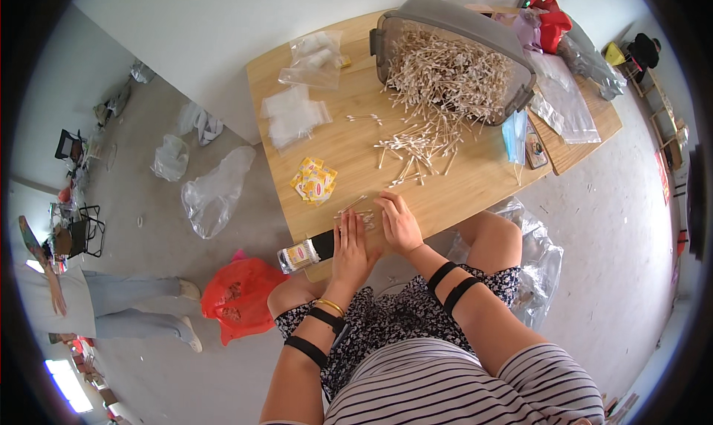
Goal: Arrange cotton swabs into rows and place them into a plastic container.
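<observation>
My left hand (pixel 352 248) lies flat near the table's front edge, fingers stretched over a few cotton swabs (pixel 359 201). Just right of it, my right hand (pixel 401 224) rests on the wood with its fingers curled together; whatever they may hold is hidden. A clear pack of cotton swabs (pixel 299 256) with a yellow label sits at the table's left front corner, beside a black flat piece (pixel 323 244) partly under my left hand. Beyond my hands, loose cotton swabs (pixel 416 149) spill from a tipped grey plastic bin (pixel 460 23) full of them.
Yellow printed cards (pixel 314 181) and clear plastic bags (pixel 294 117) lie on the table's left side. A blue face mask (pixel 514 137) and a phone (pixel 535 150) are at the right. A red bag (pixel 238 299) stands on the floor; another person (pixel 111 302) is at far left.
</observation>
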The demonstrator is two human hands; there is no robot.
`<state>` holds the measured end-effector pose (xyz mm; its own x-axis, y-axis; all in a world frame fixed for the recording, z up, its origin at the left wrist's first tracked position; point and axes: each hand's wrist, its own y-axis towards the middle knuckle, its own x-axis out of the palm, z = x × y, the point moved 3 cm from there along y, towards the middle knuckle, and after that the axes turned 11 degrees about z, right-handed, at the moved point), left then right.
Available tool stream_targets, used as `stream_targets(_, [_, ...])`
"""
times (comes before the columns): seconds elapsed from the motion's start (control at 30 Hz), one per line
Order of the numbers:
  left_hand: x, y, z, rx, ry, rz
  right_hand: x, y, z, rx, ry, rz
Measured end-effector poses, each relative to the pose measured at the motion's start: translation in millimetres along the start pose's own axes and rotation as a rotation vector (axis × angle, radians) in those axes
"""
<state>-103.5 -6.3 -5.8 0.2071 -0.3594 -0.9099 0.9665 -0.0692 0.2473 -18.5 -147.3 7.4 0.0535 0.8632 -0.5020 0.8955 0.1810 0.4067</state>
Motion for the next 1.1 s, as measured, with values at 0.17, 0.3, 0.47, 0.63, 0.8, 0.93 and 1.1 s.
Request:
stream_targets(0.17, [1, 10, -1, 0.007, 0.112, -0.009, 1, -1, 2, 0.003, -0.006, -0.008])
stream_targets(0.3, [4, 36, -11, -0.054, 0.184, 0.072, 6, -1, 3, -0.022, -0.042, -0.007])
stream_targets(0.47, [5, 47, -15, -0.067, 0.211, 0.055, 5, -1, 2, -0.012, -0.064, -0.02])
stream_targets(0.63, [-2, 32, -4, -0.023, 0.132, 0.037, 5, -2, 4, -0.021, -0.051, -0.012])
stream_targets(0.8, [-2, 23, 1, -0.035, 0.015, -0.018, 2, -1, 2, -0.017, -0.048, -0.017])
stream_targets(0.93, [8, 29, -3, 0.009, 0.08, 0.074, 3, 0, -1, -0.031, -0.043, -0.005])
stream_targets(1.1, [13, 46, -13, -0.078, 0.15, 0.095, 4, 0, 0, -0.028, -0.045, -0.015])
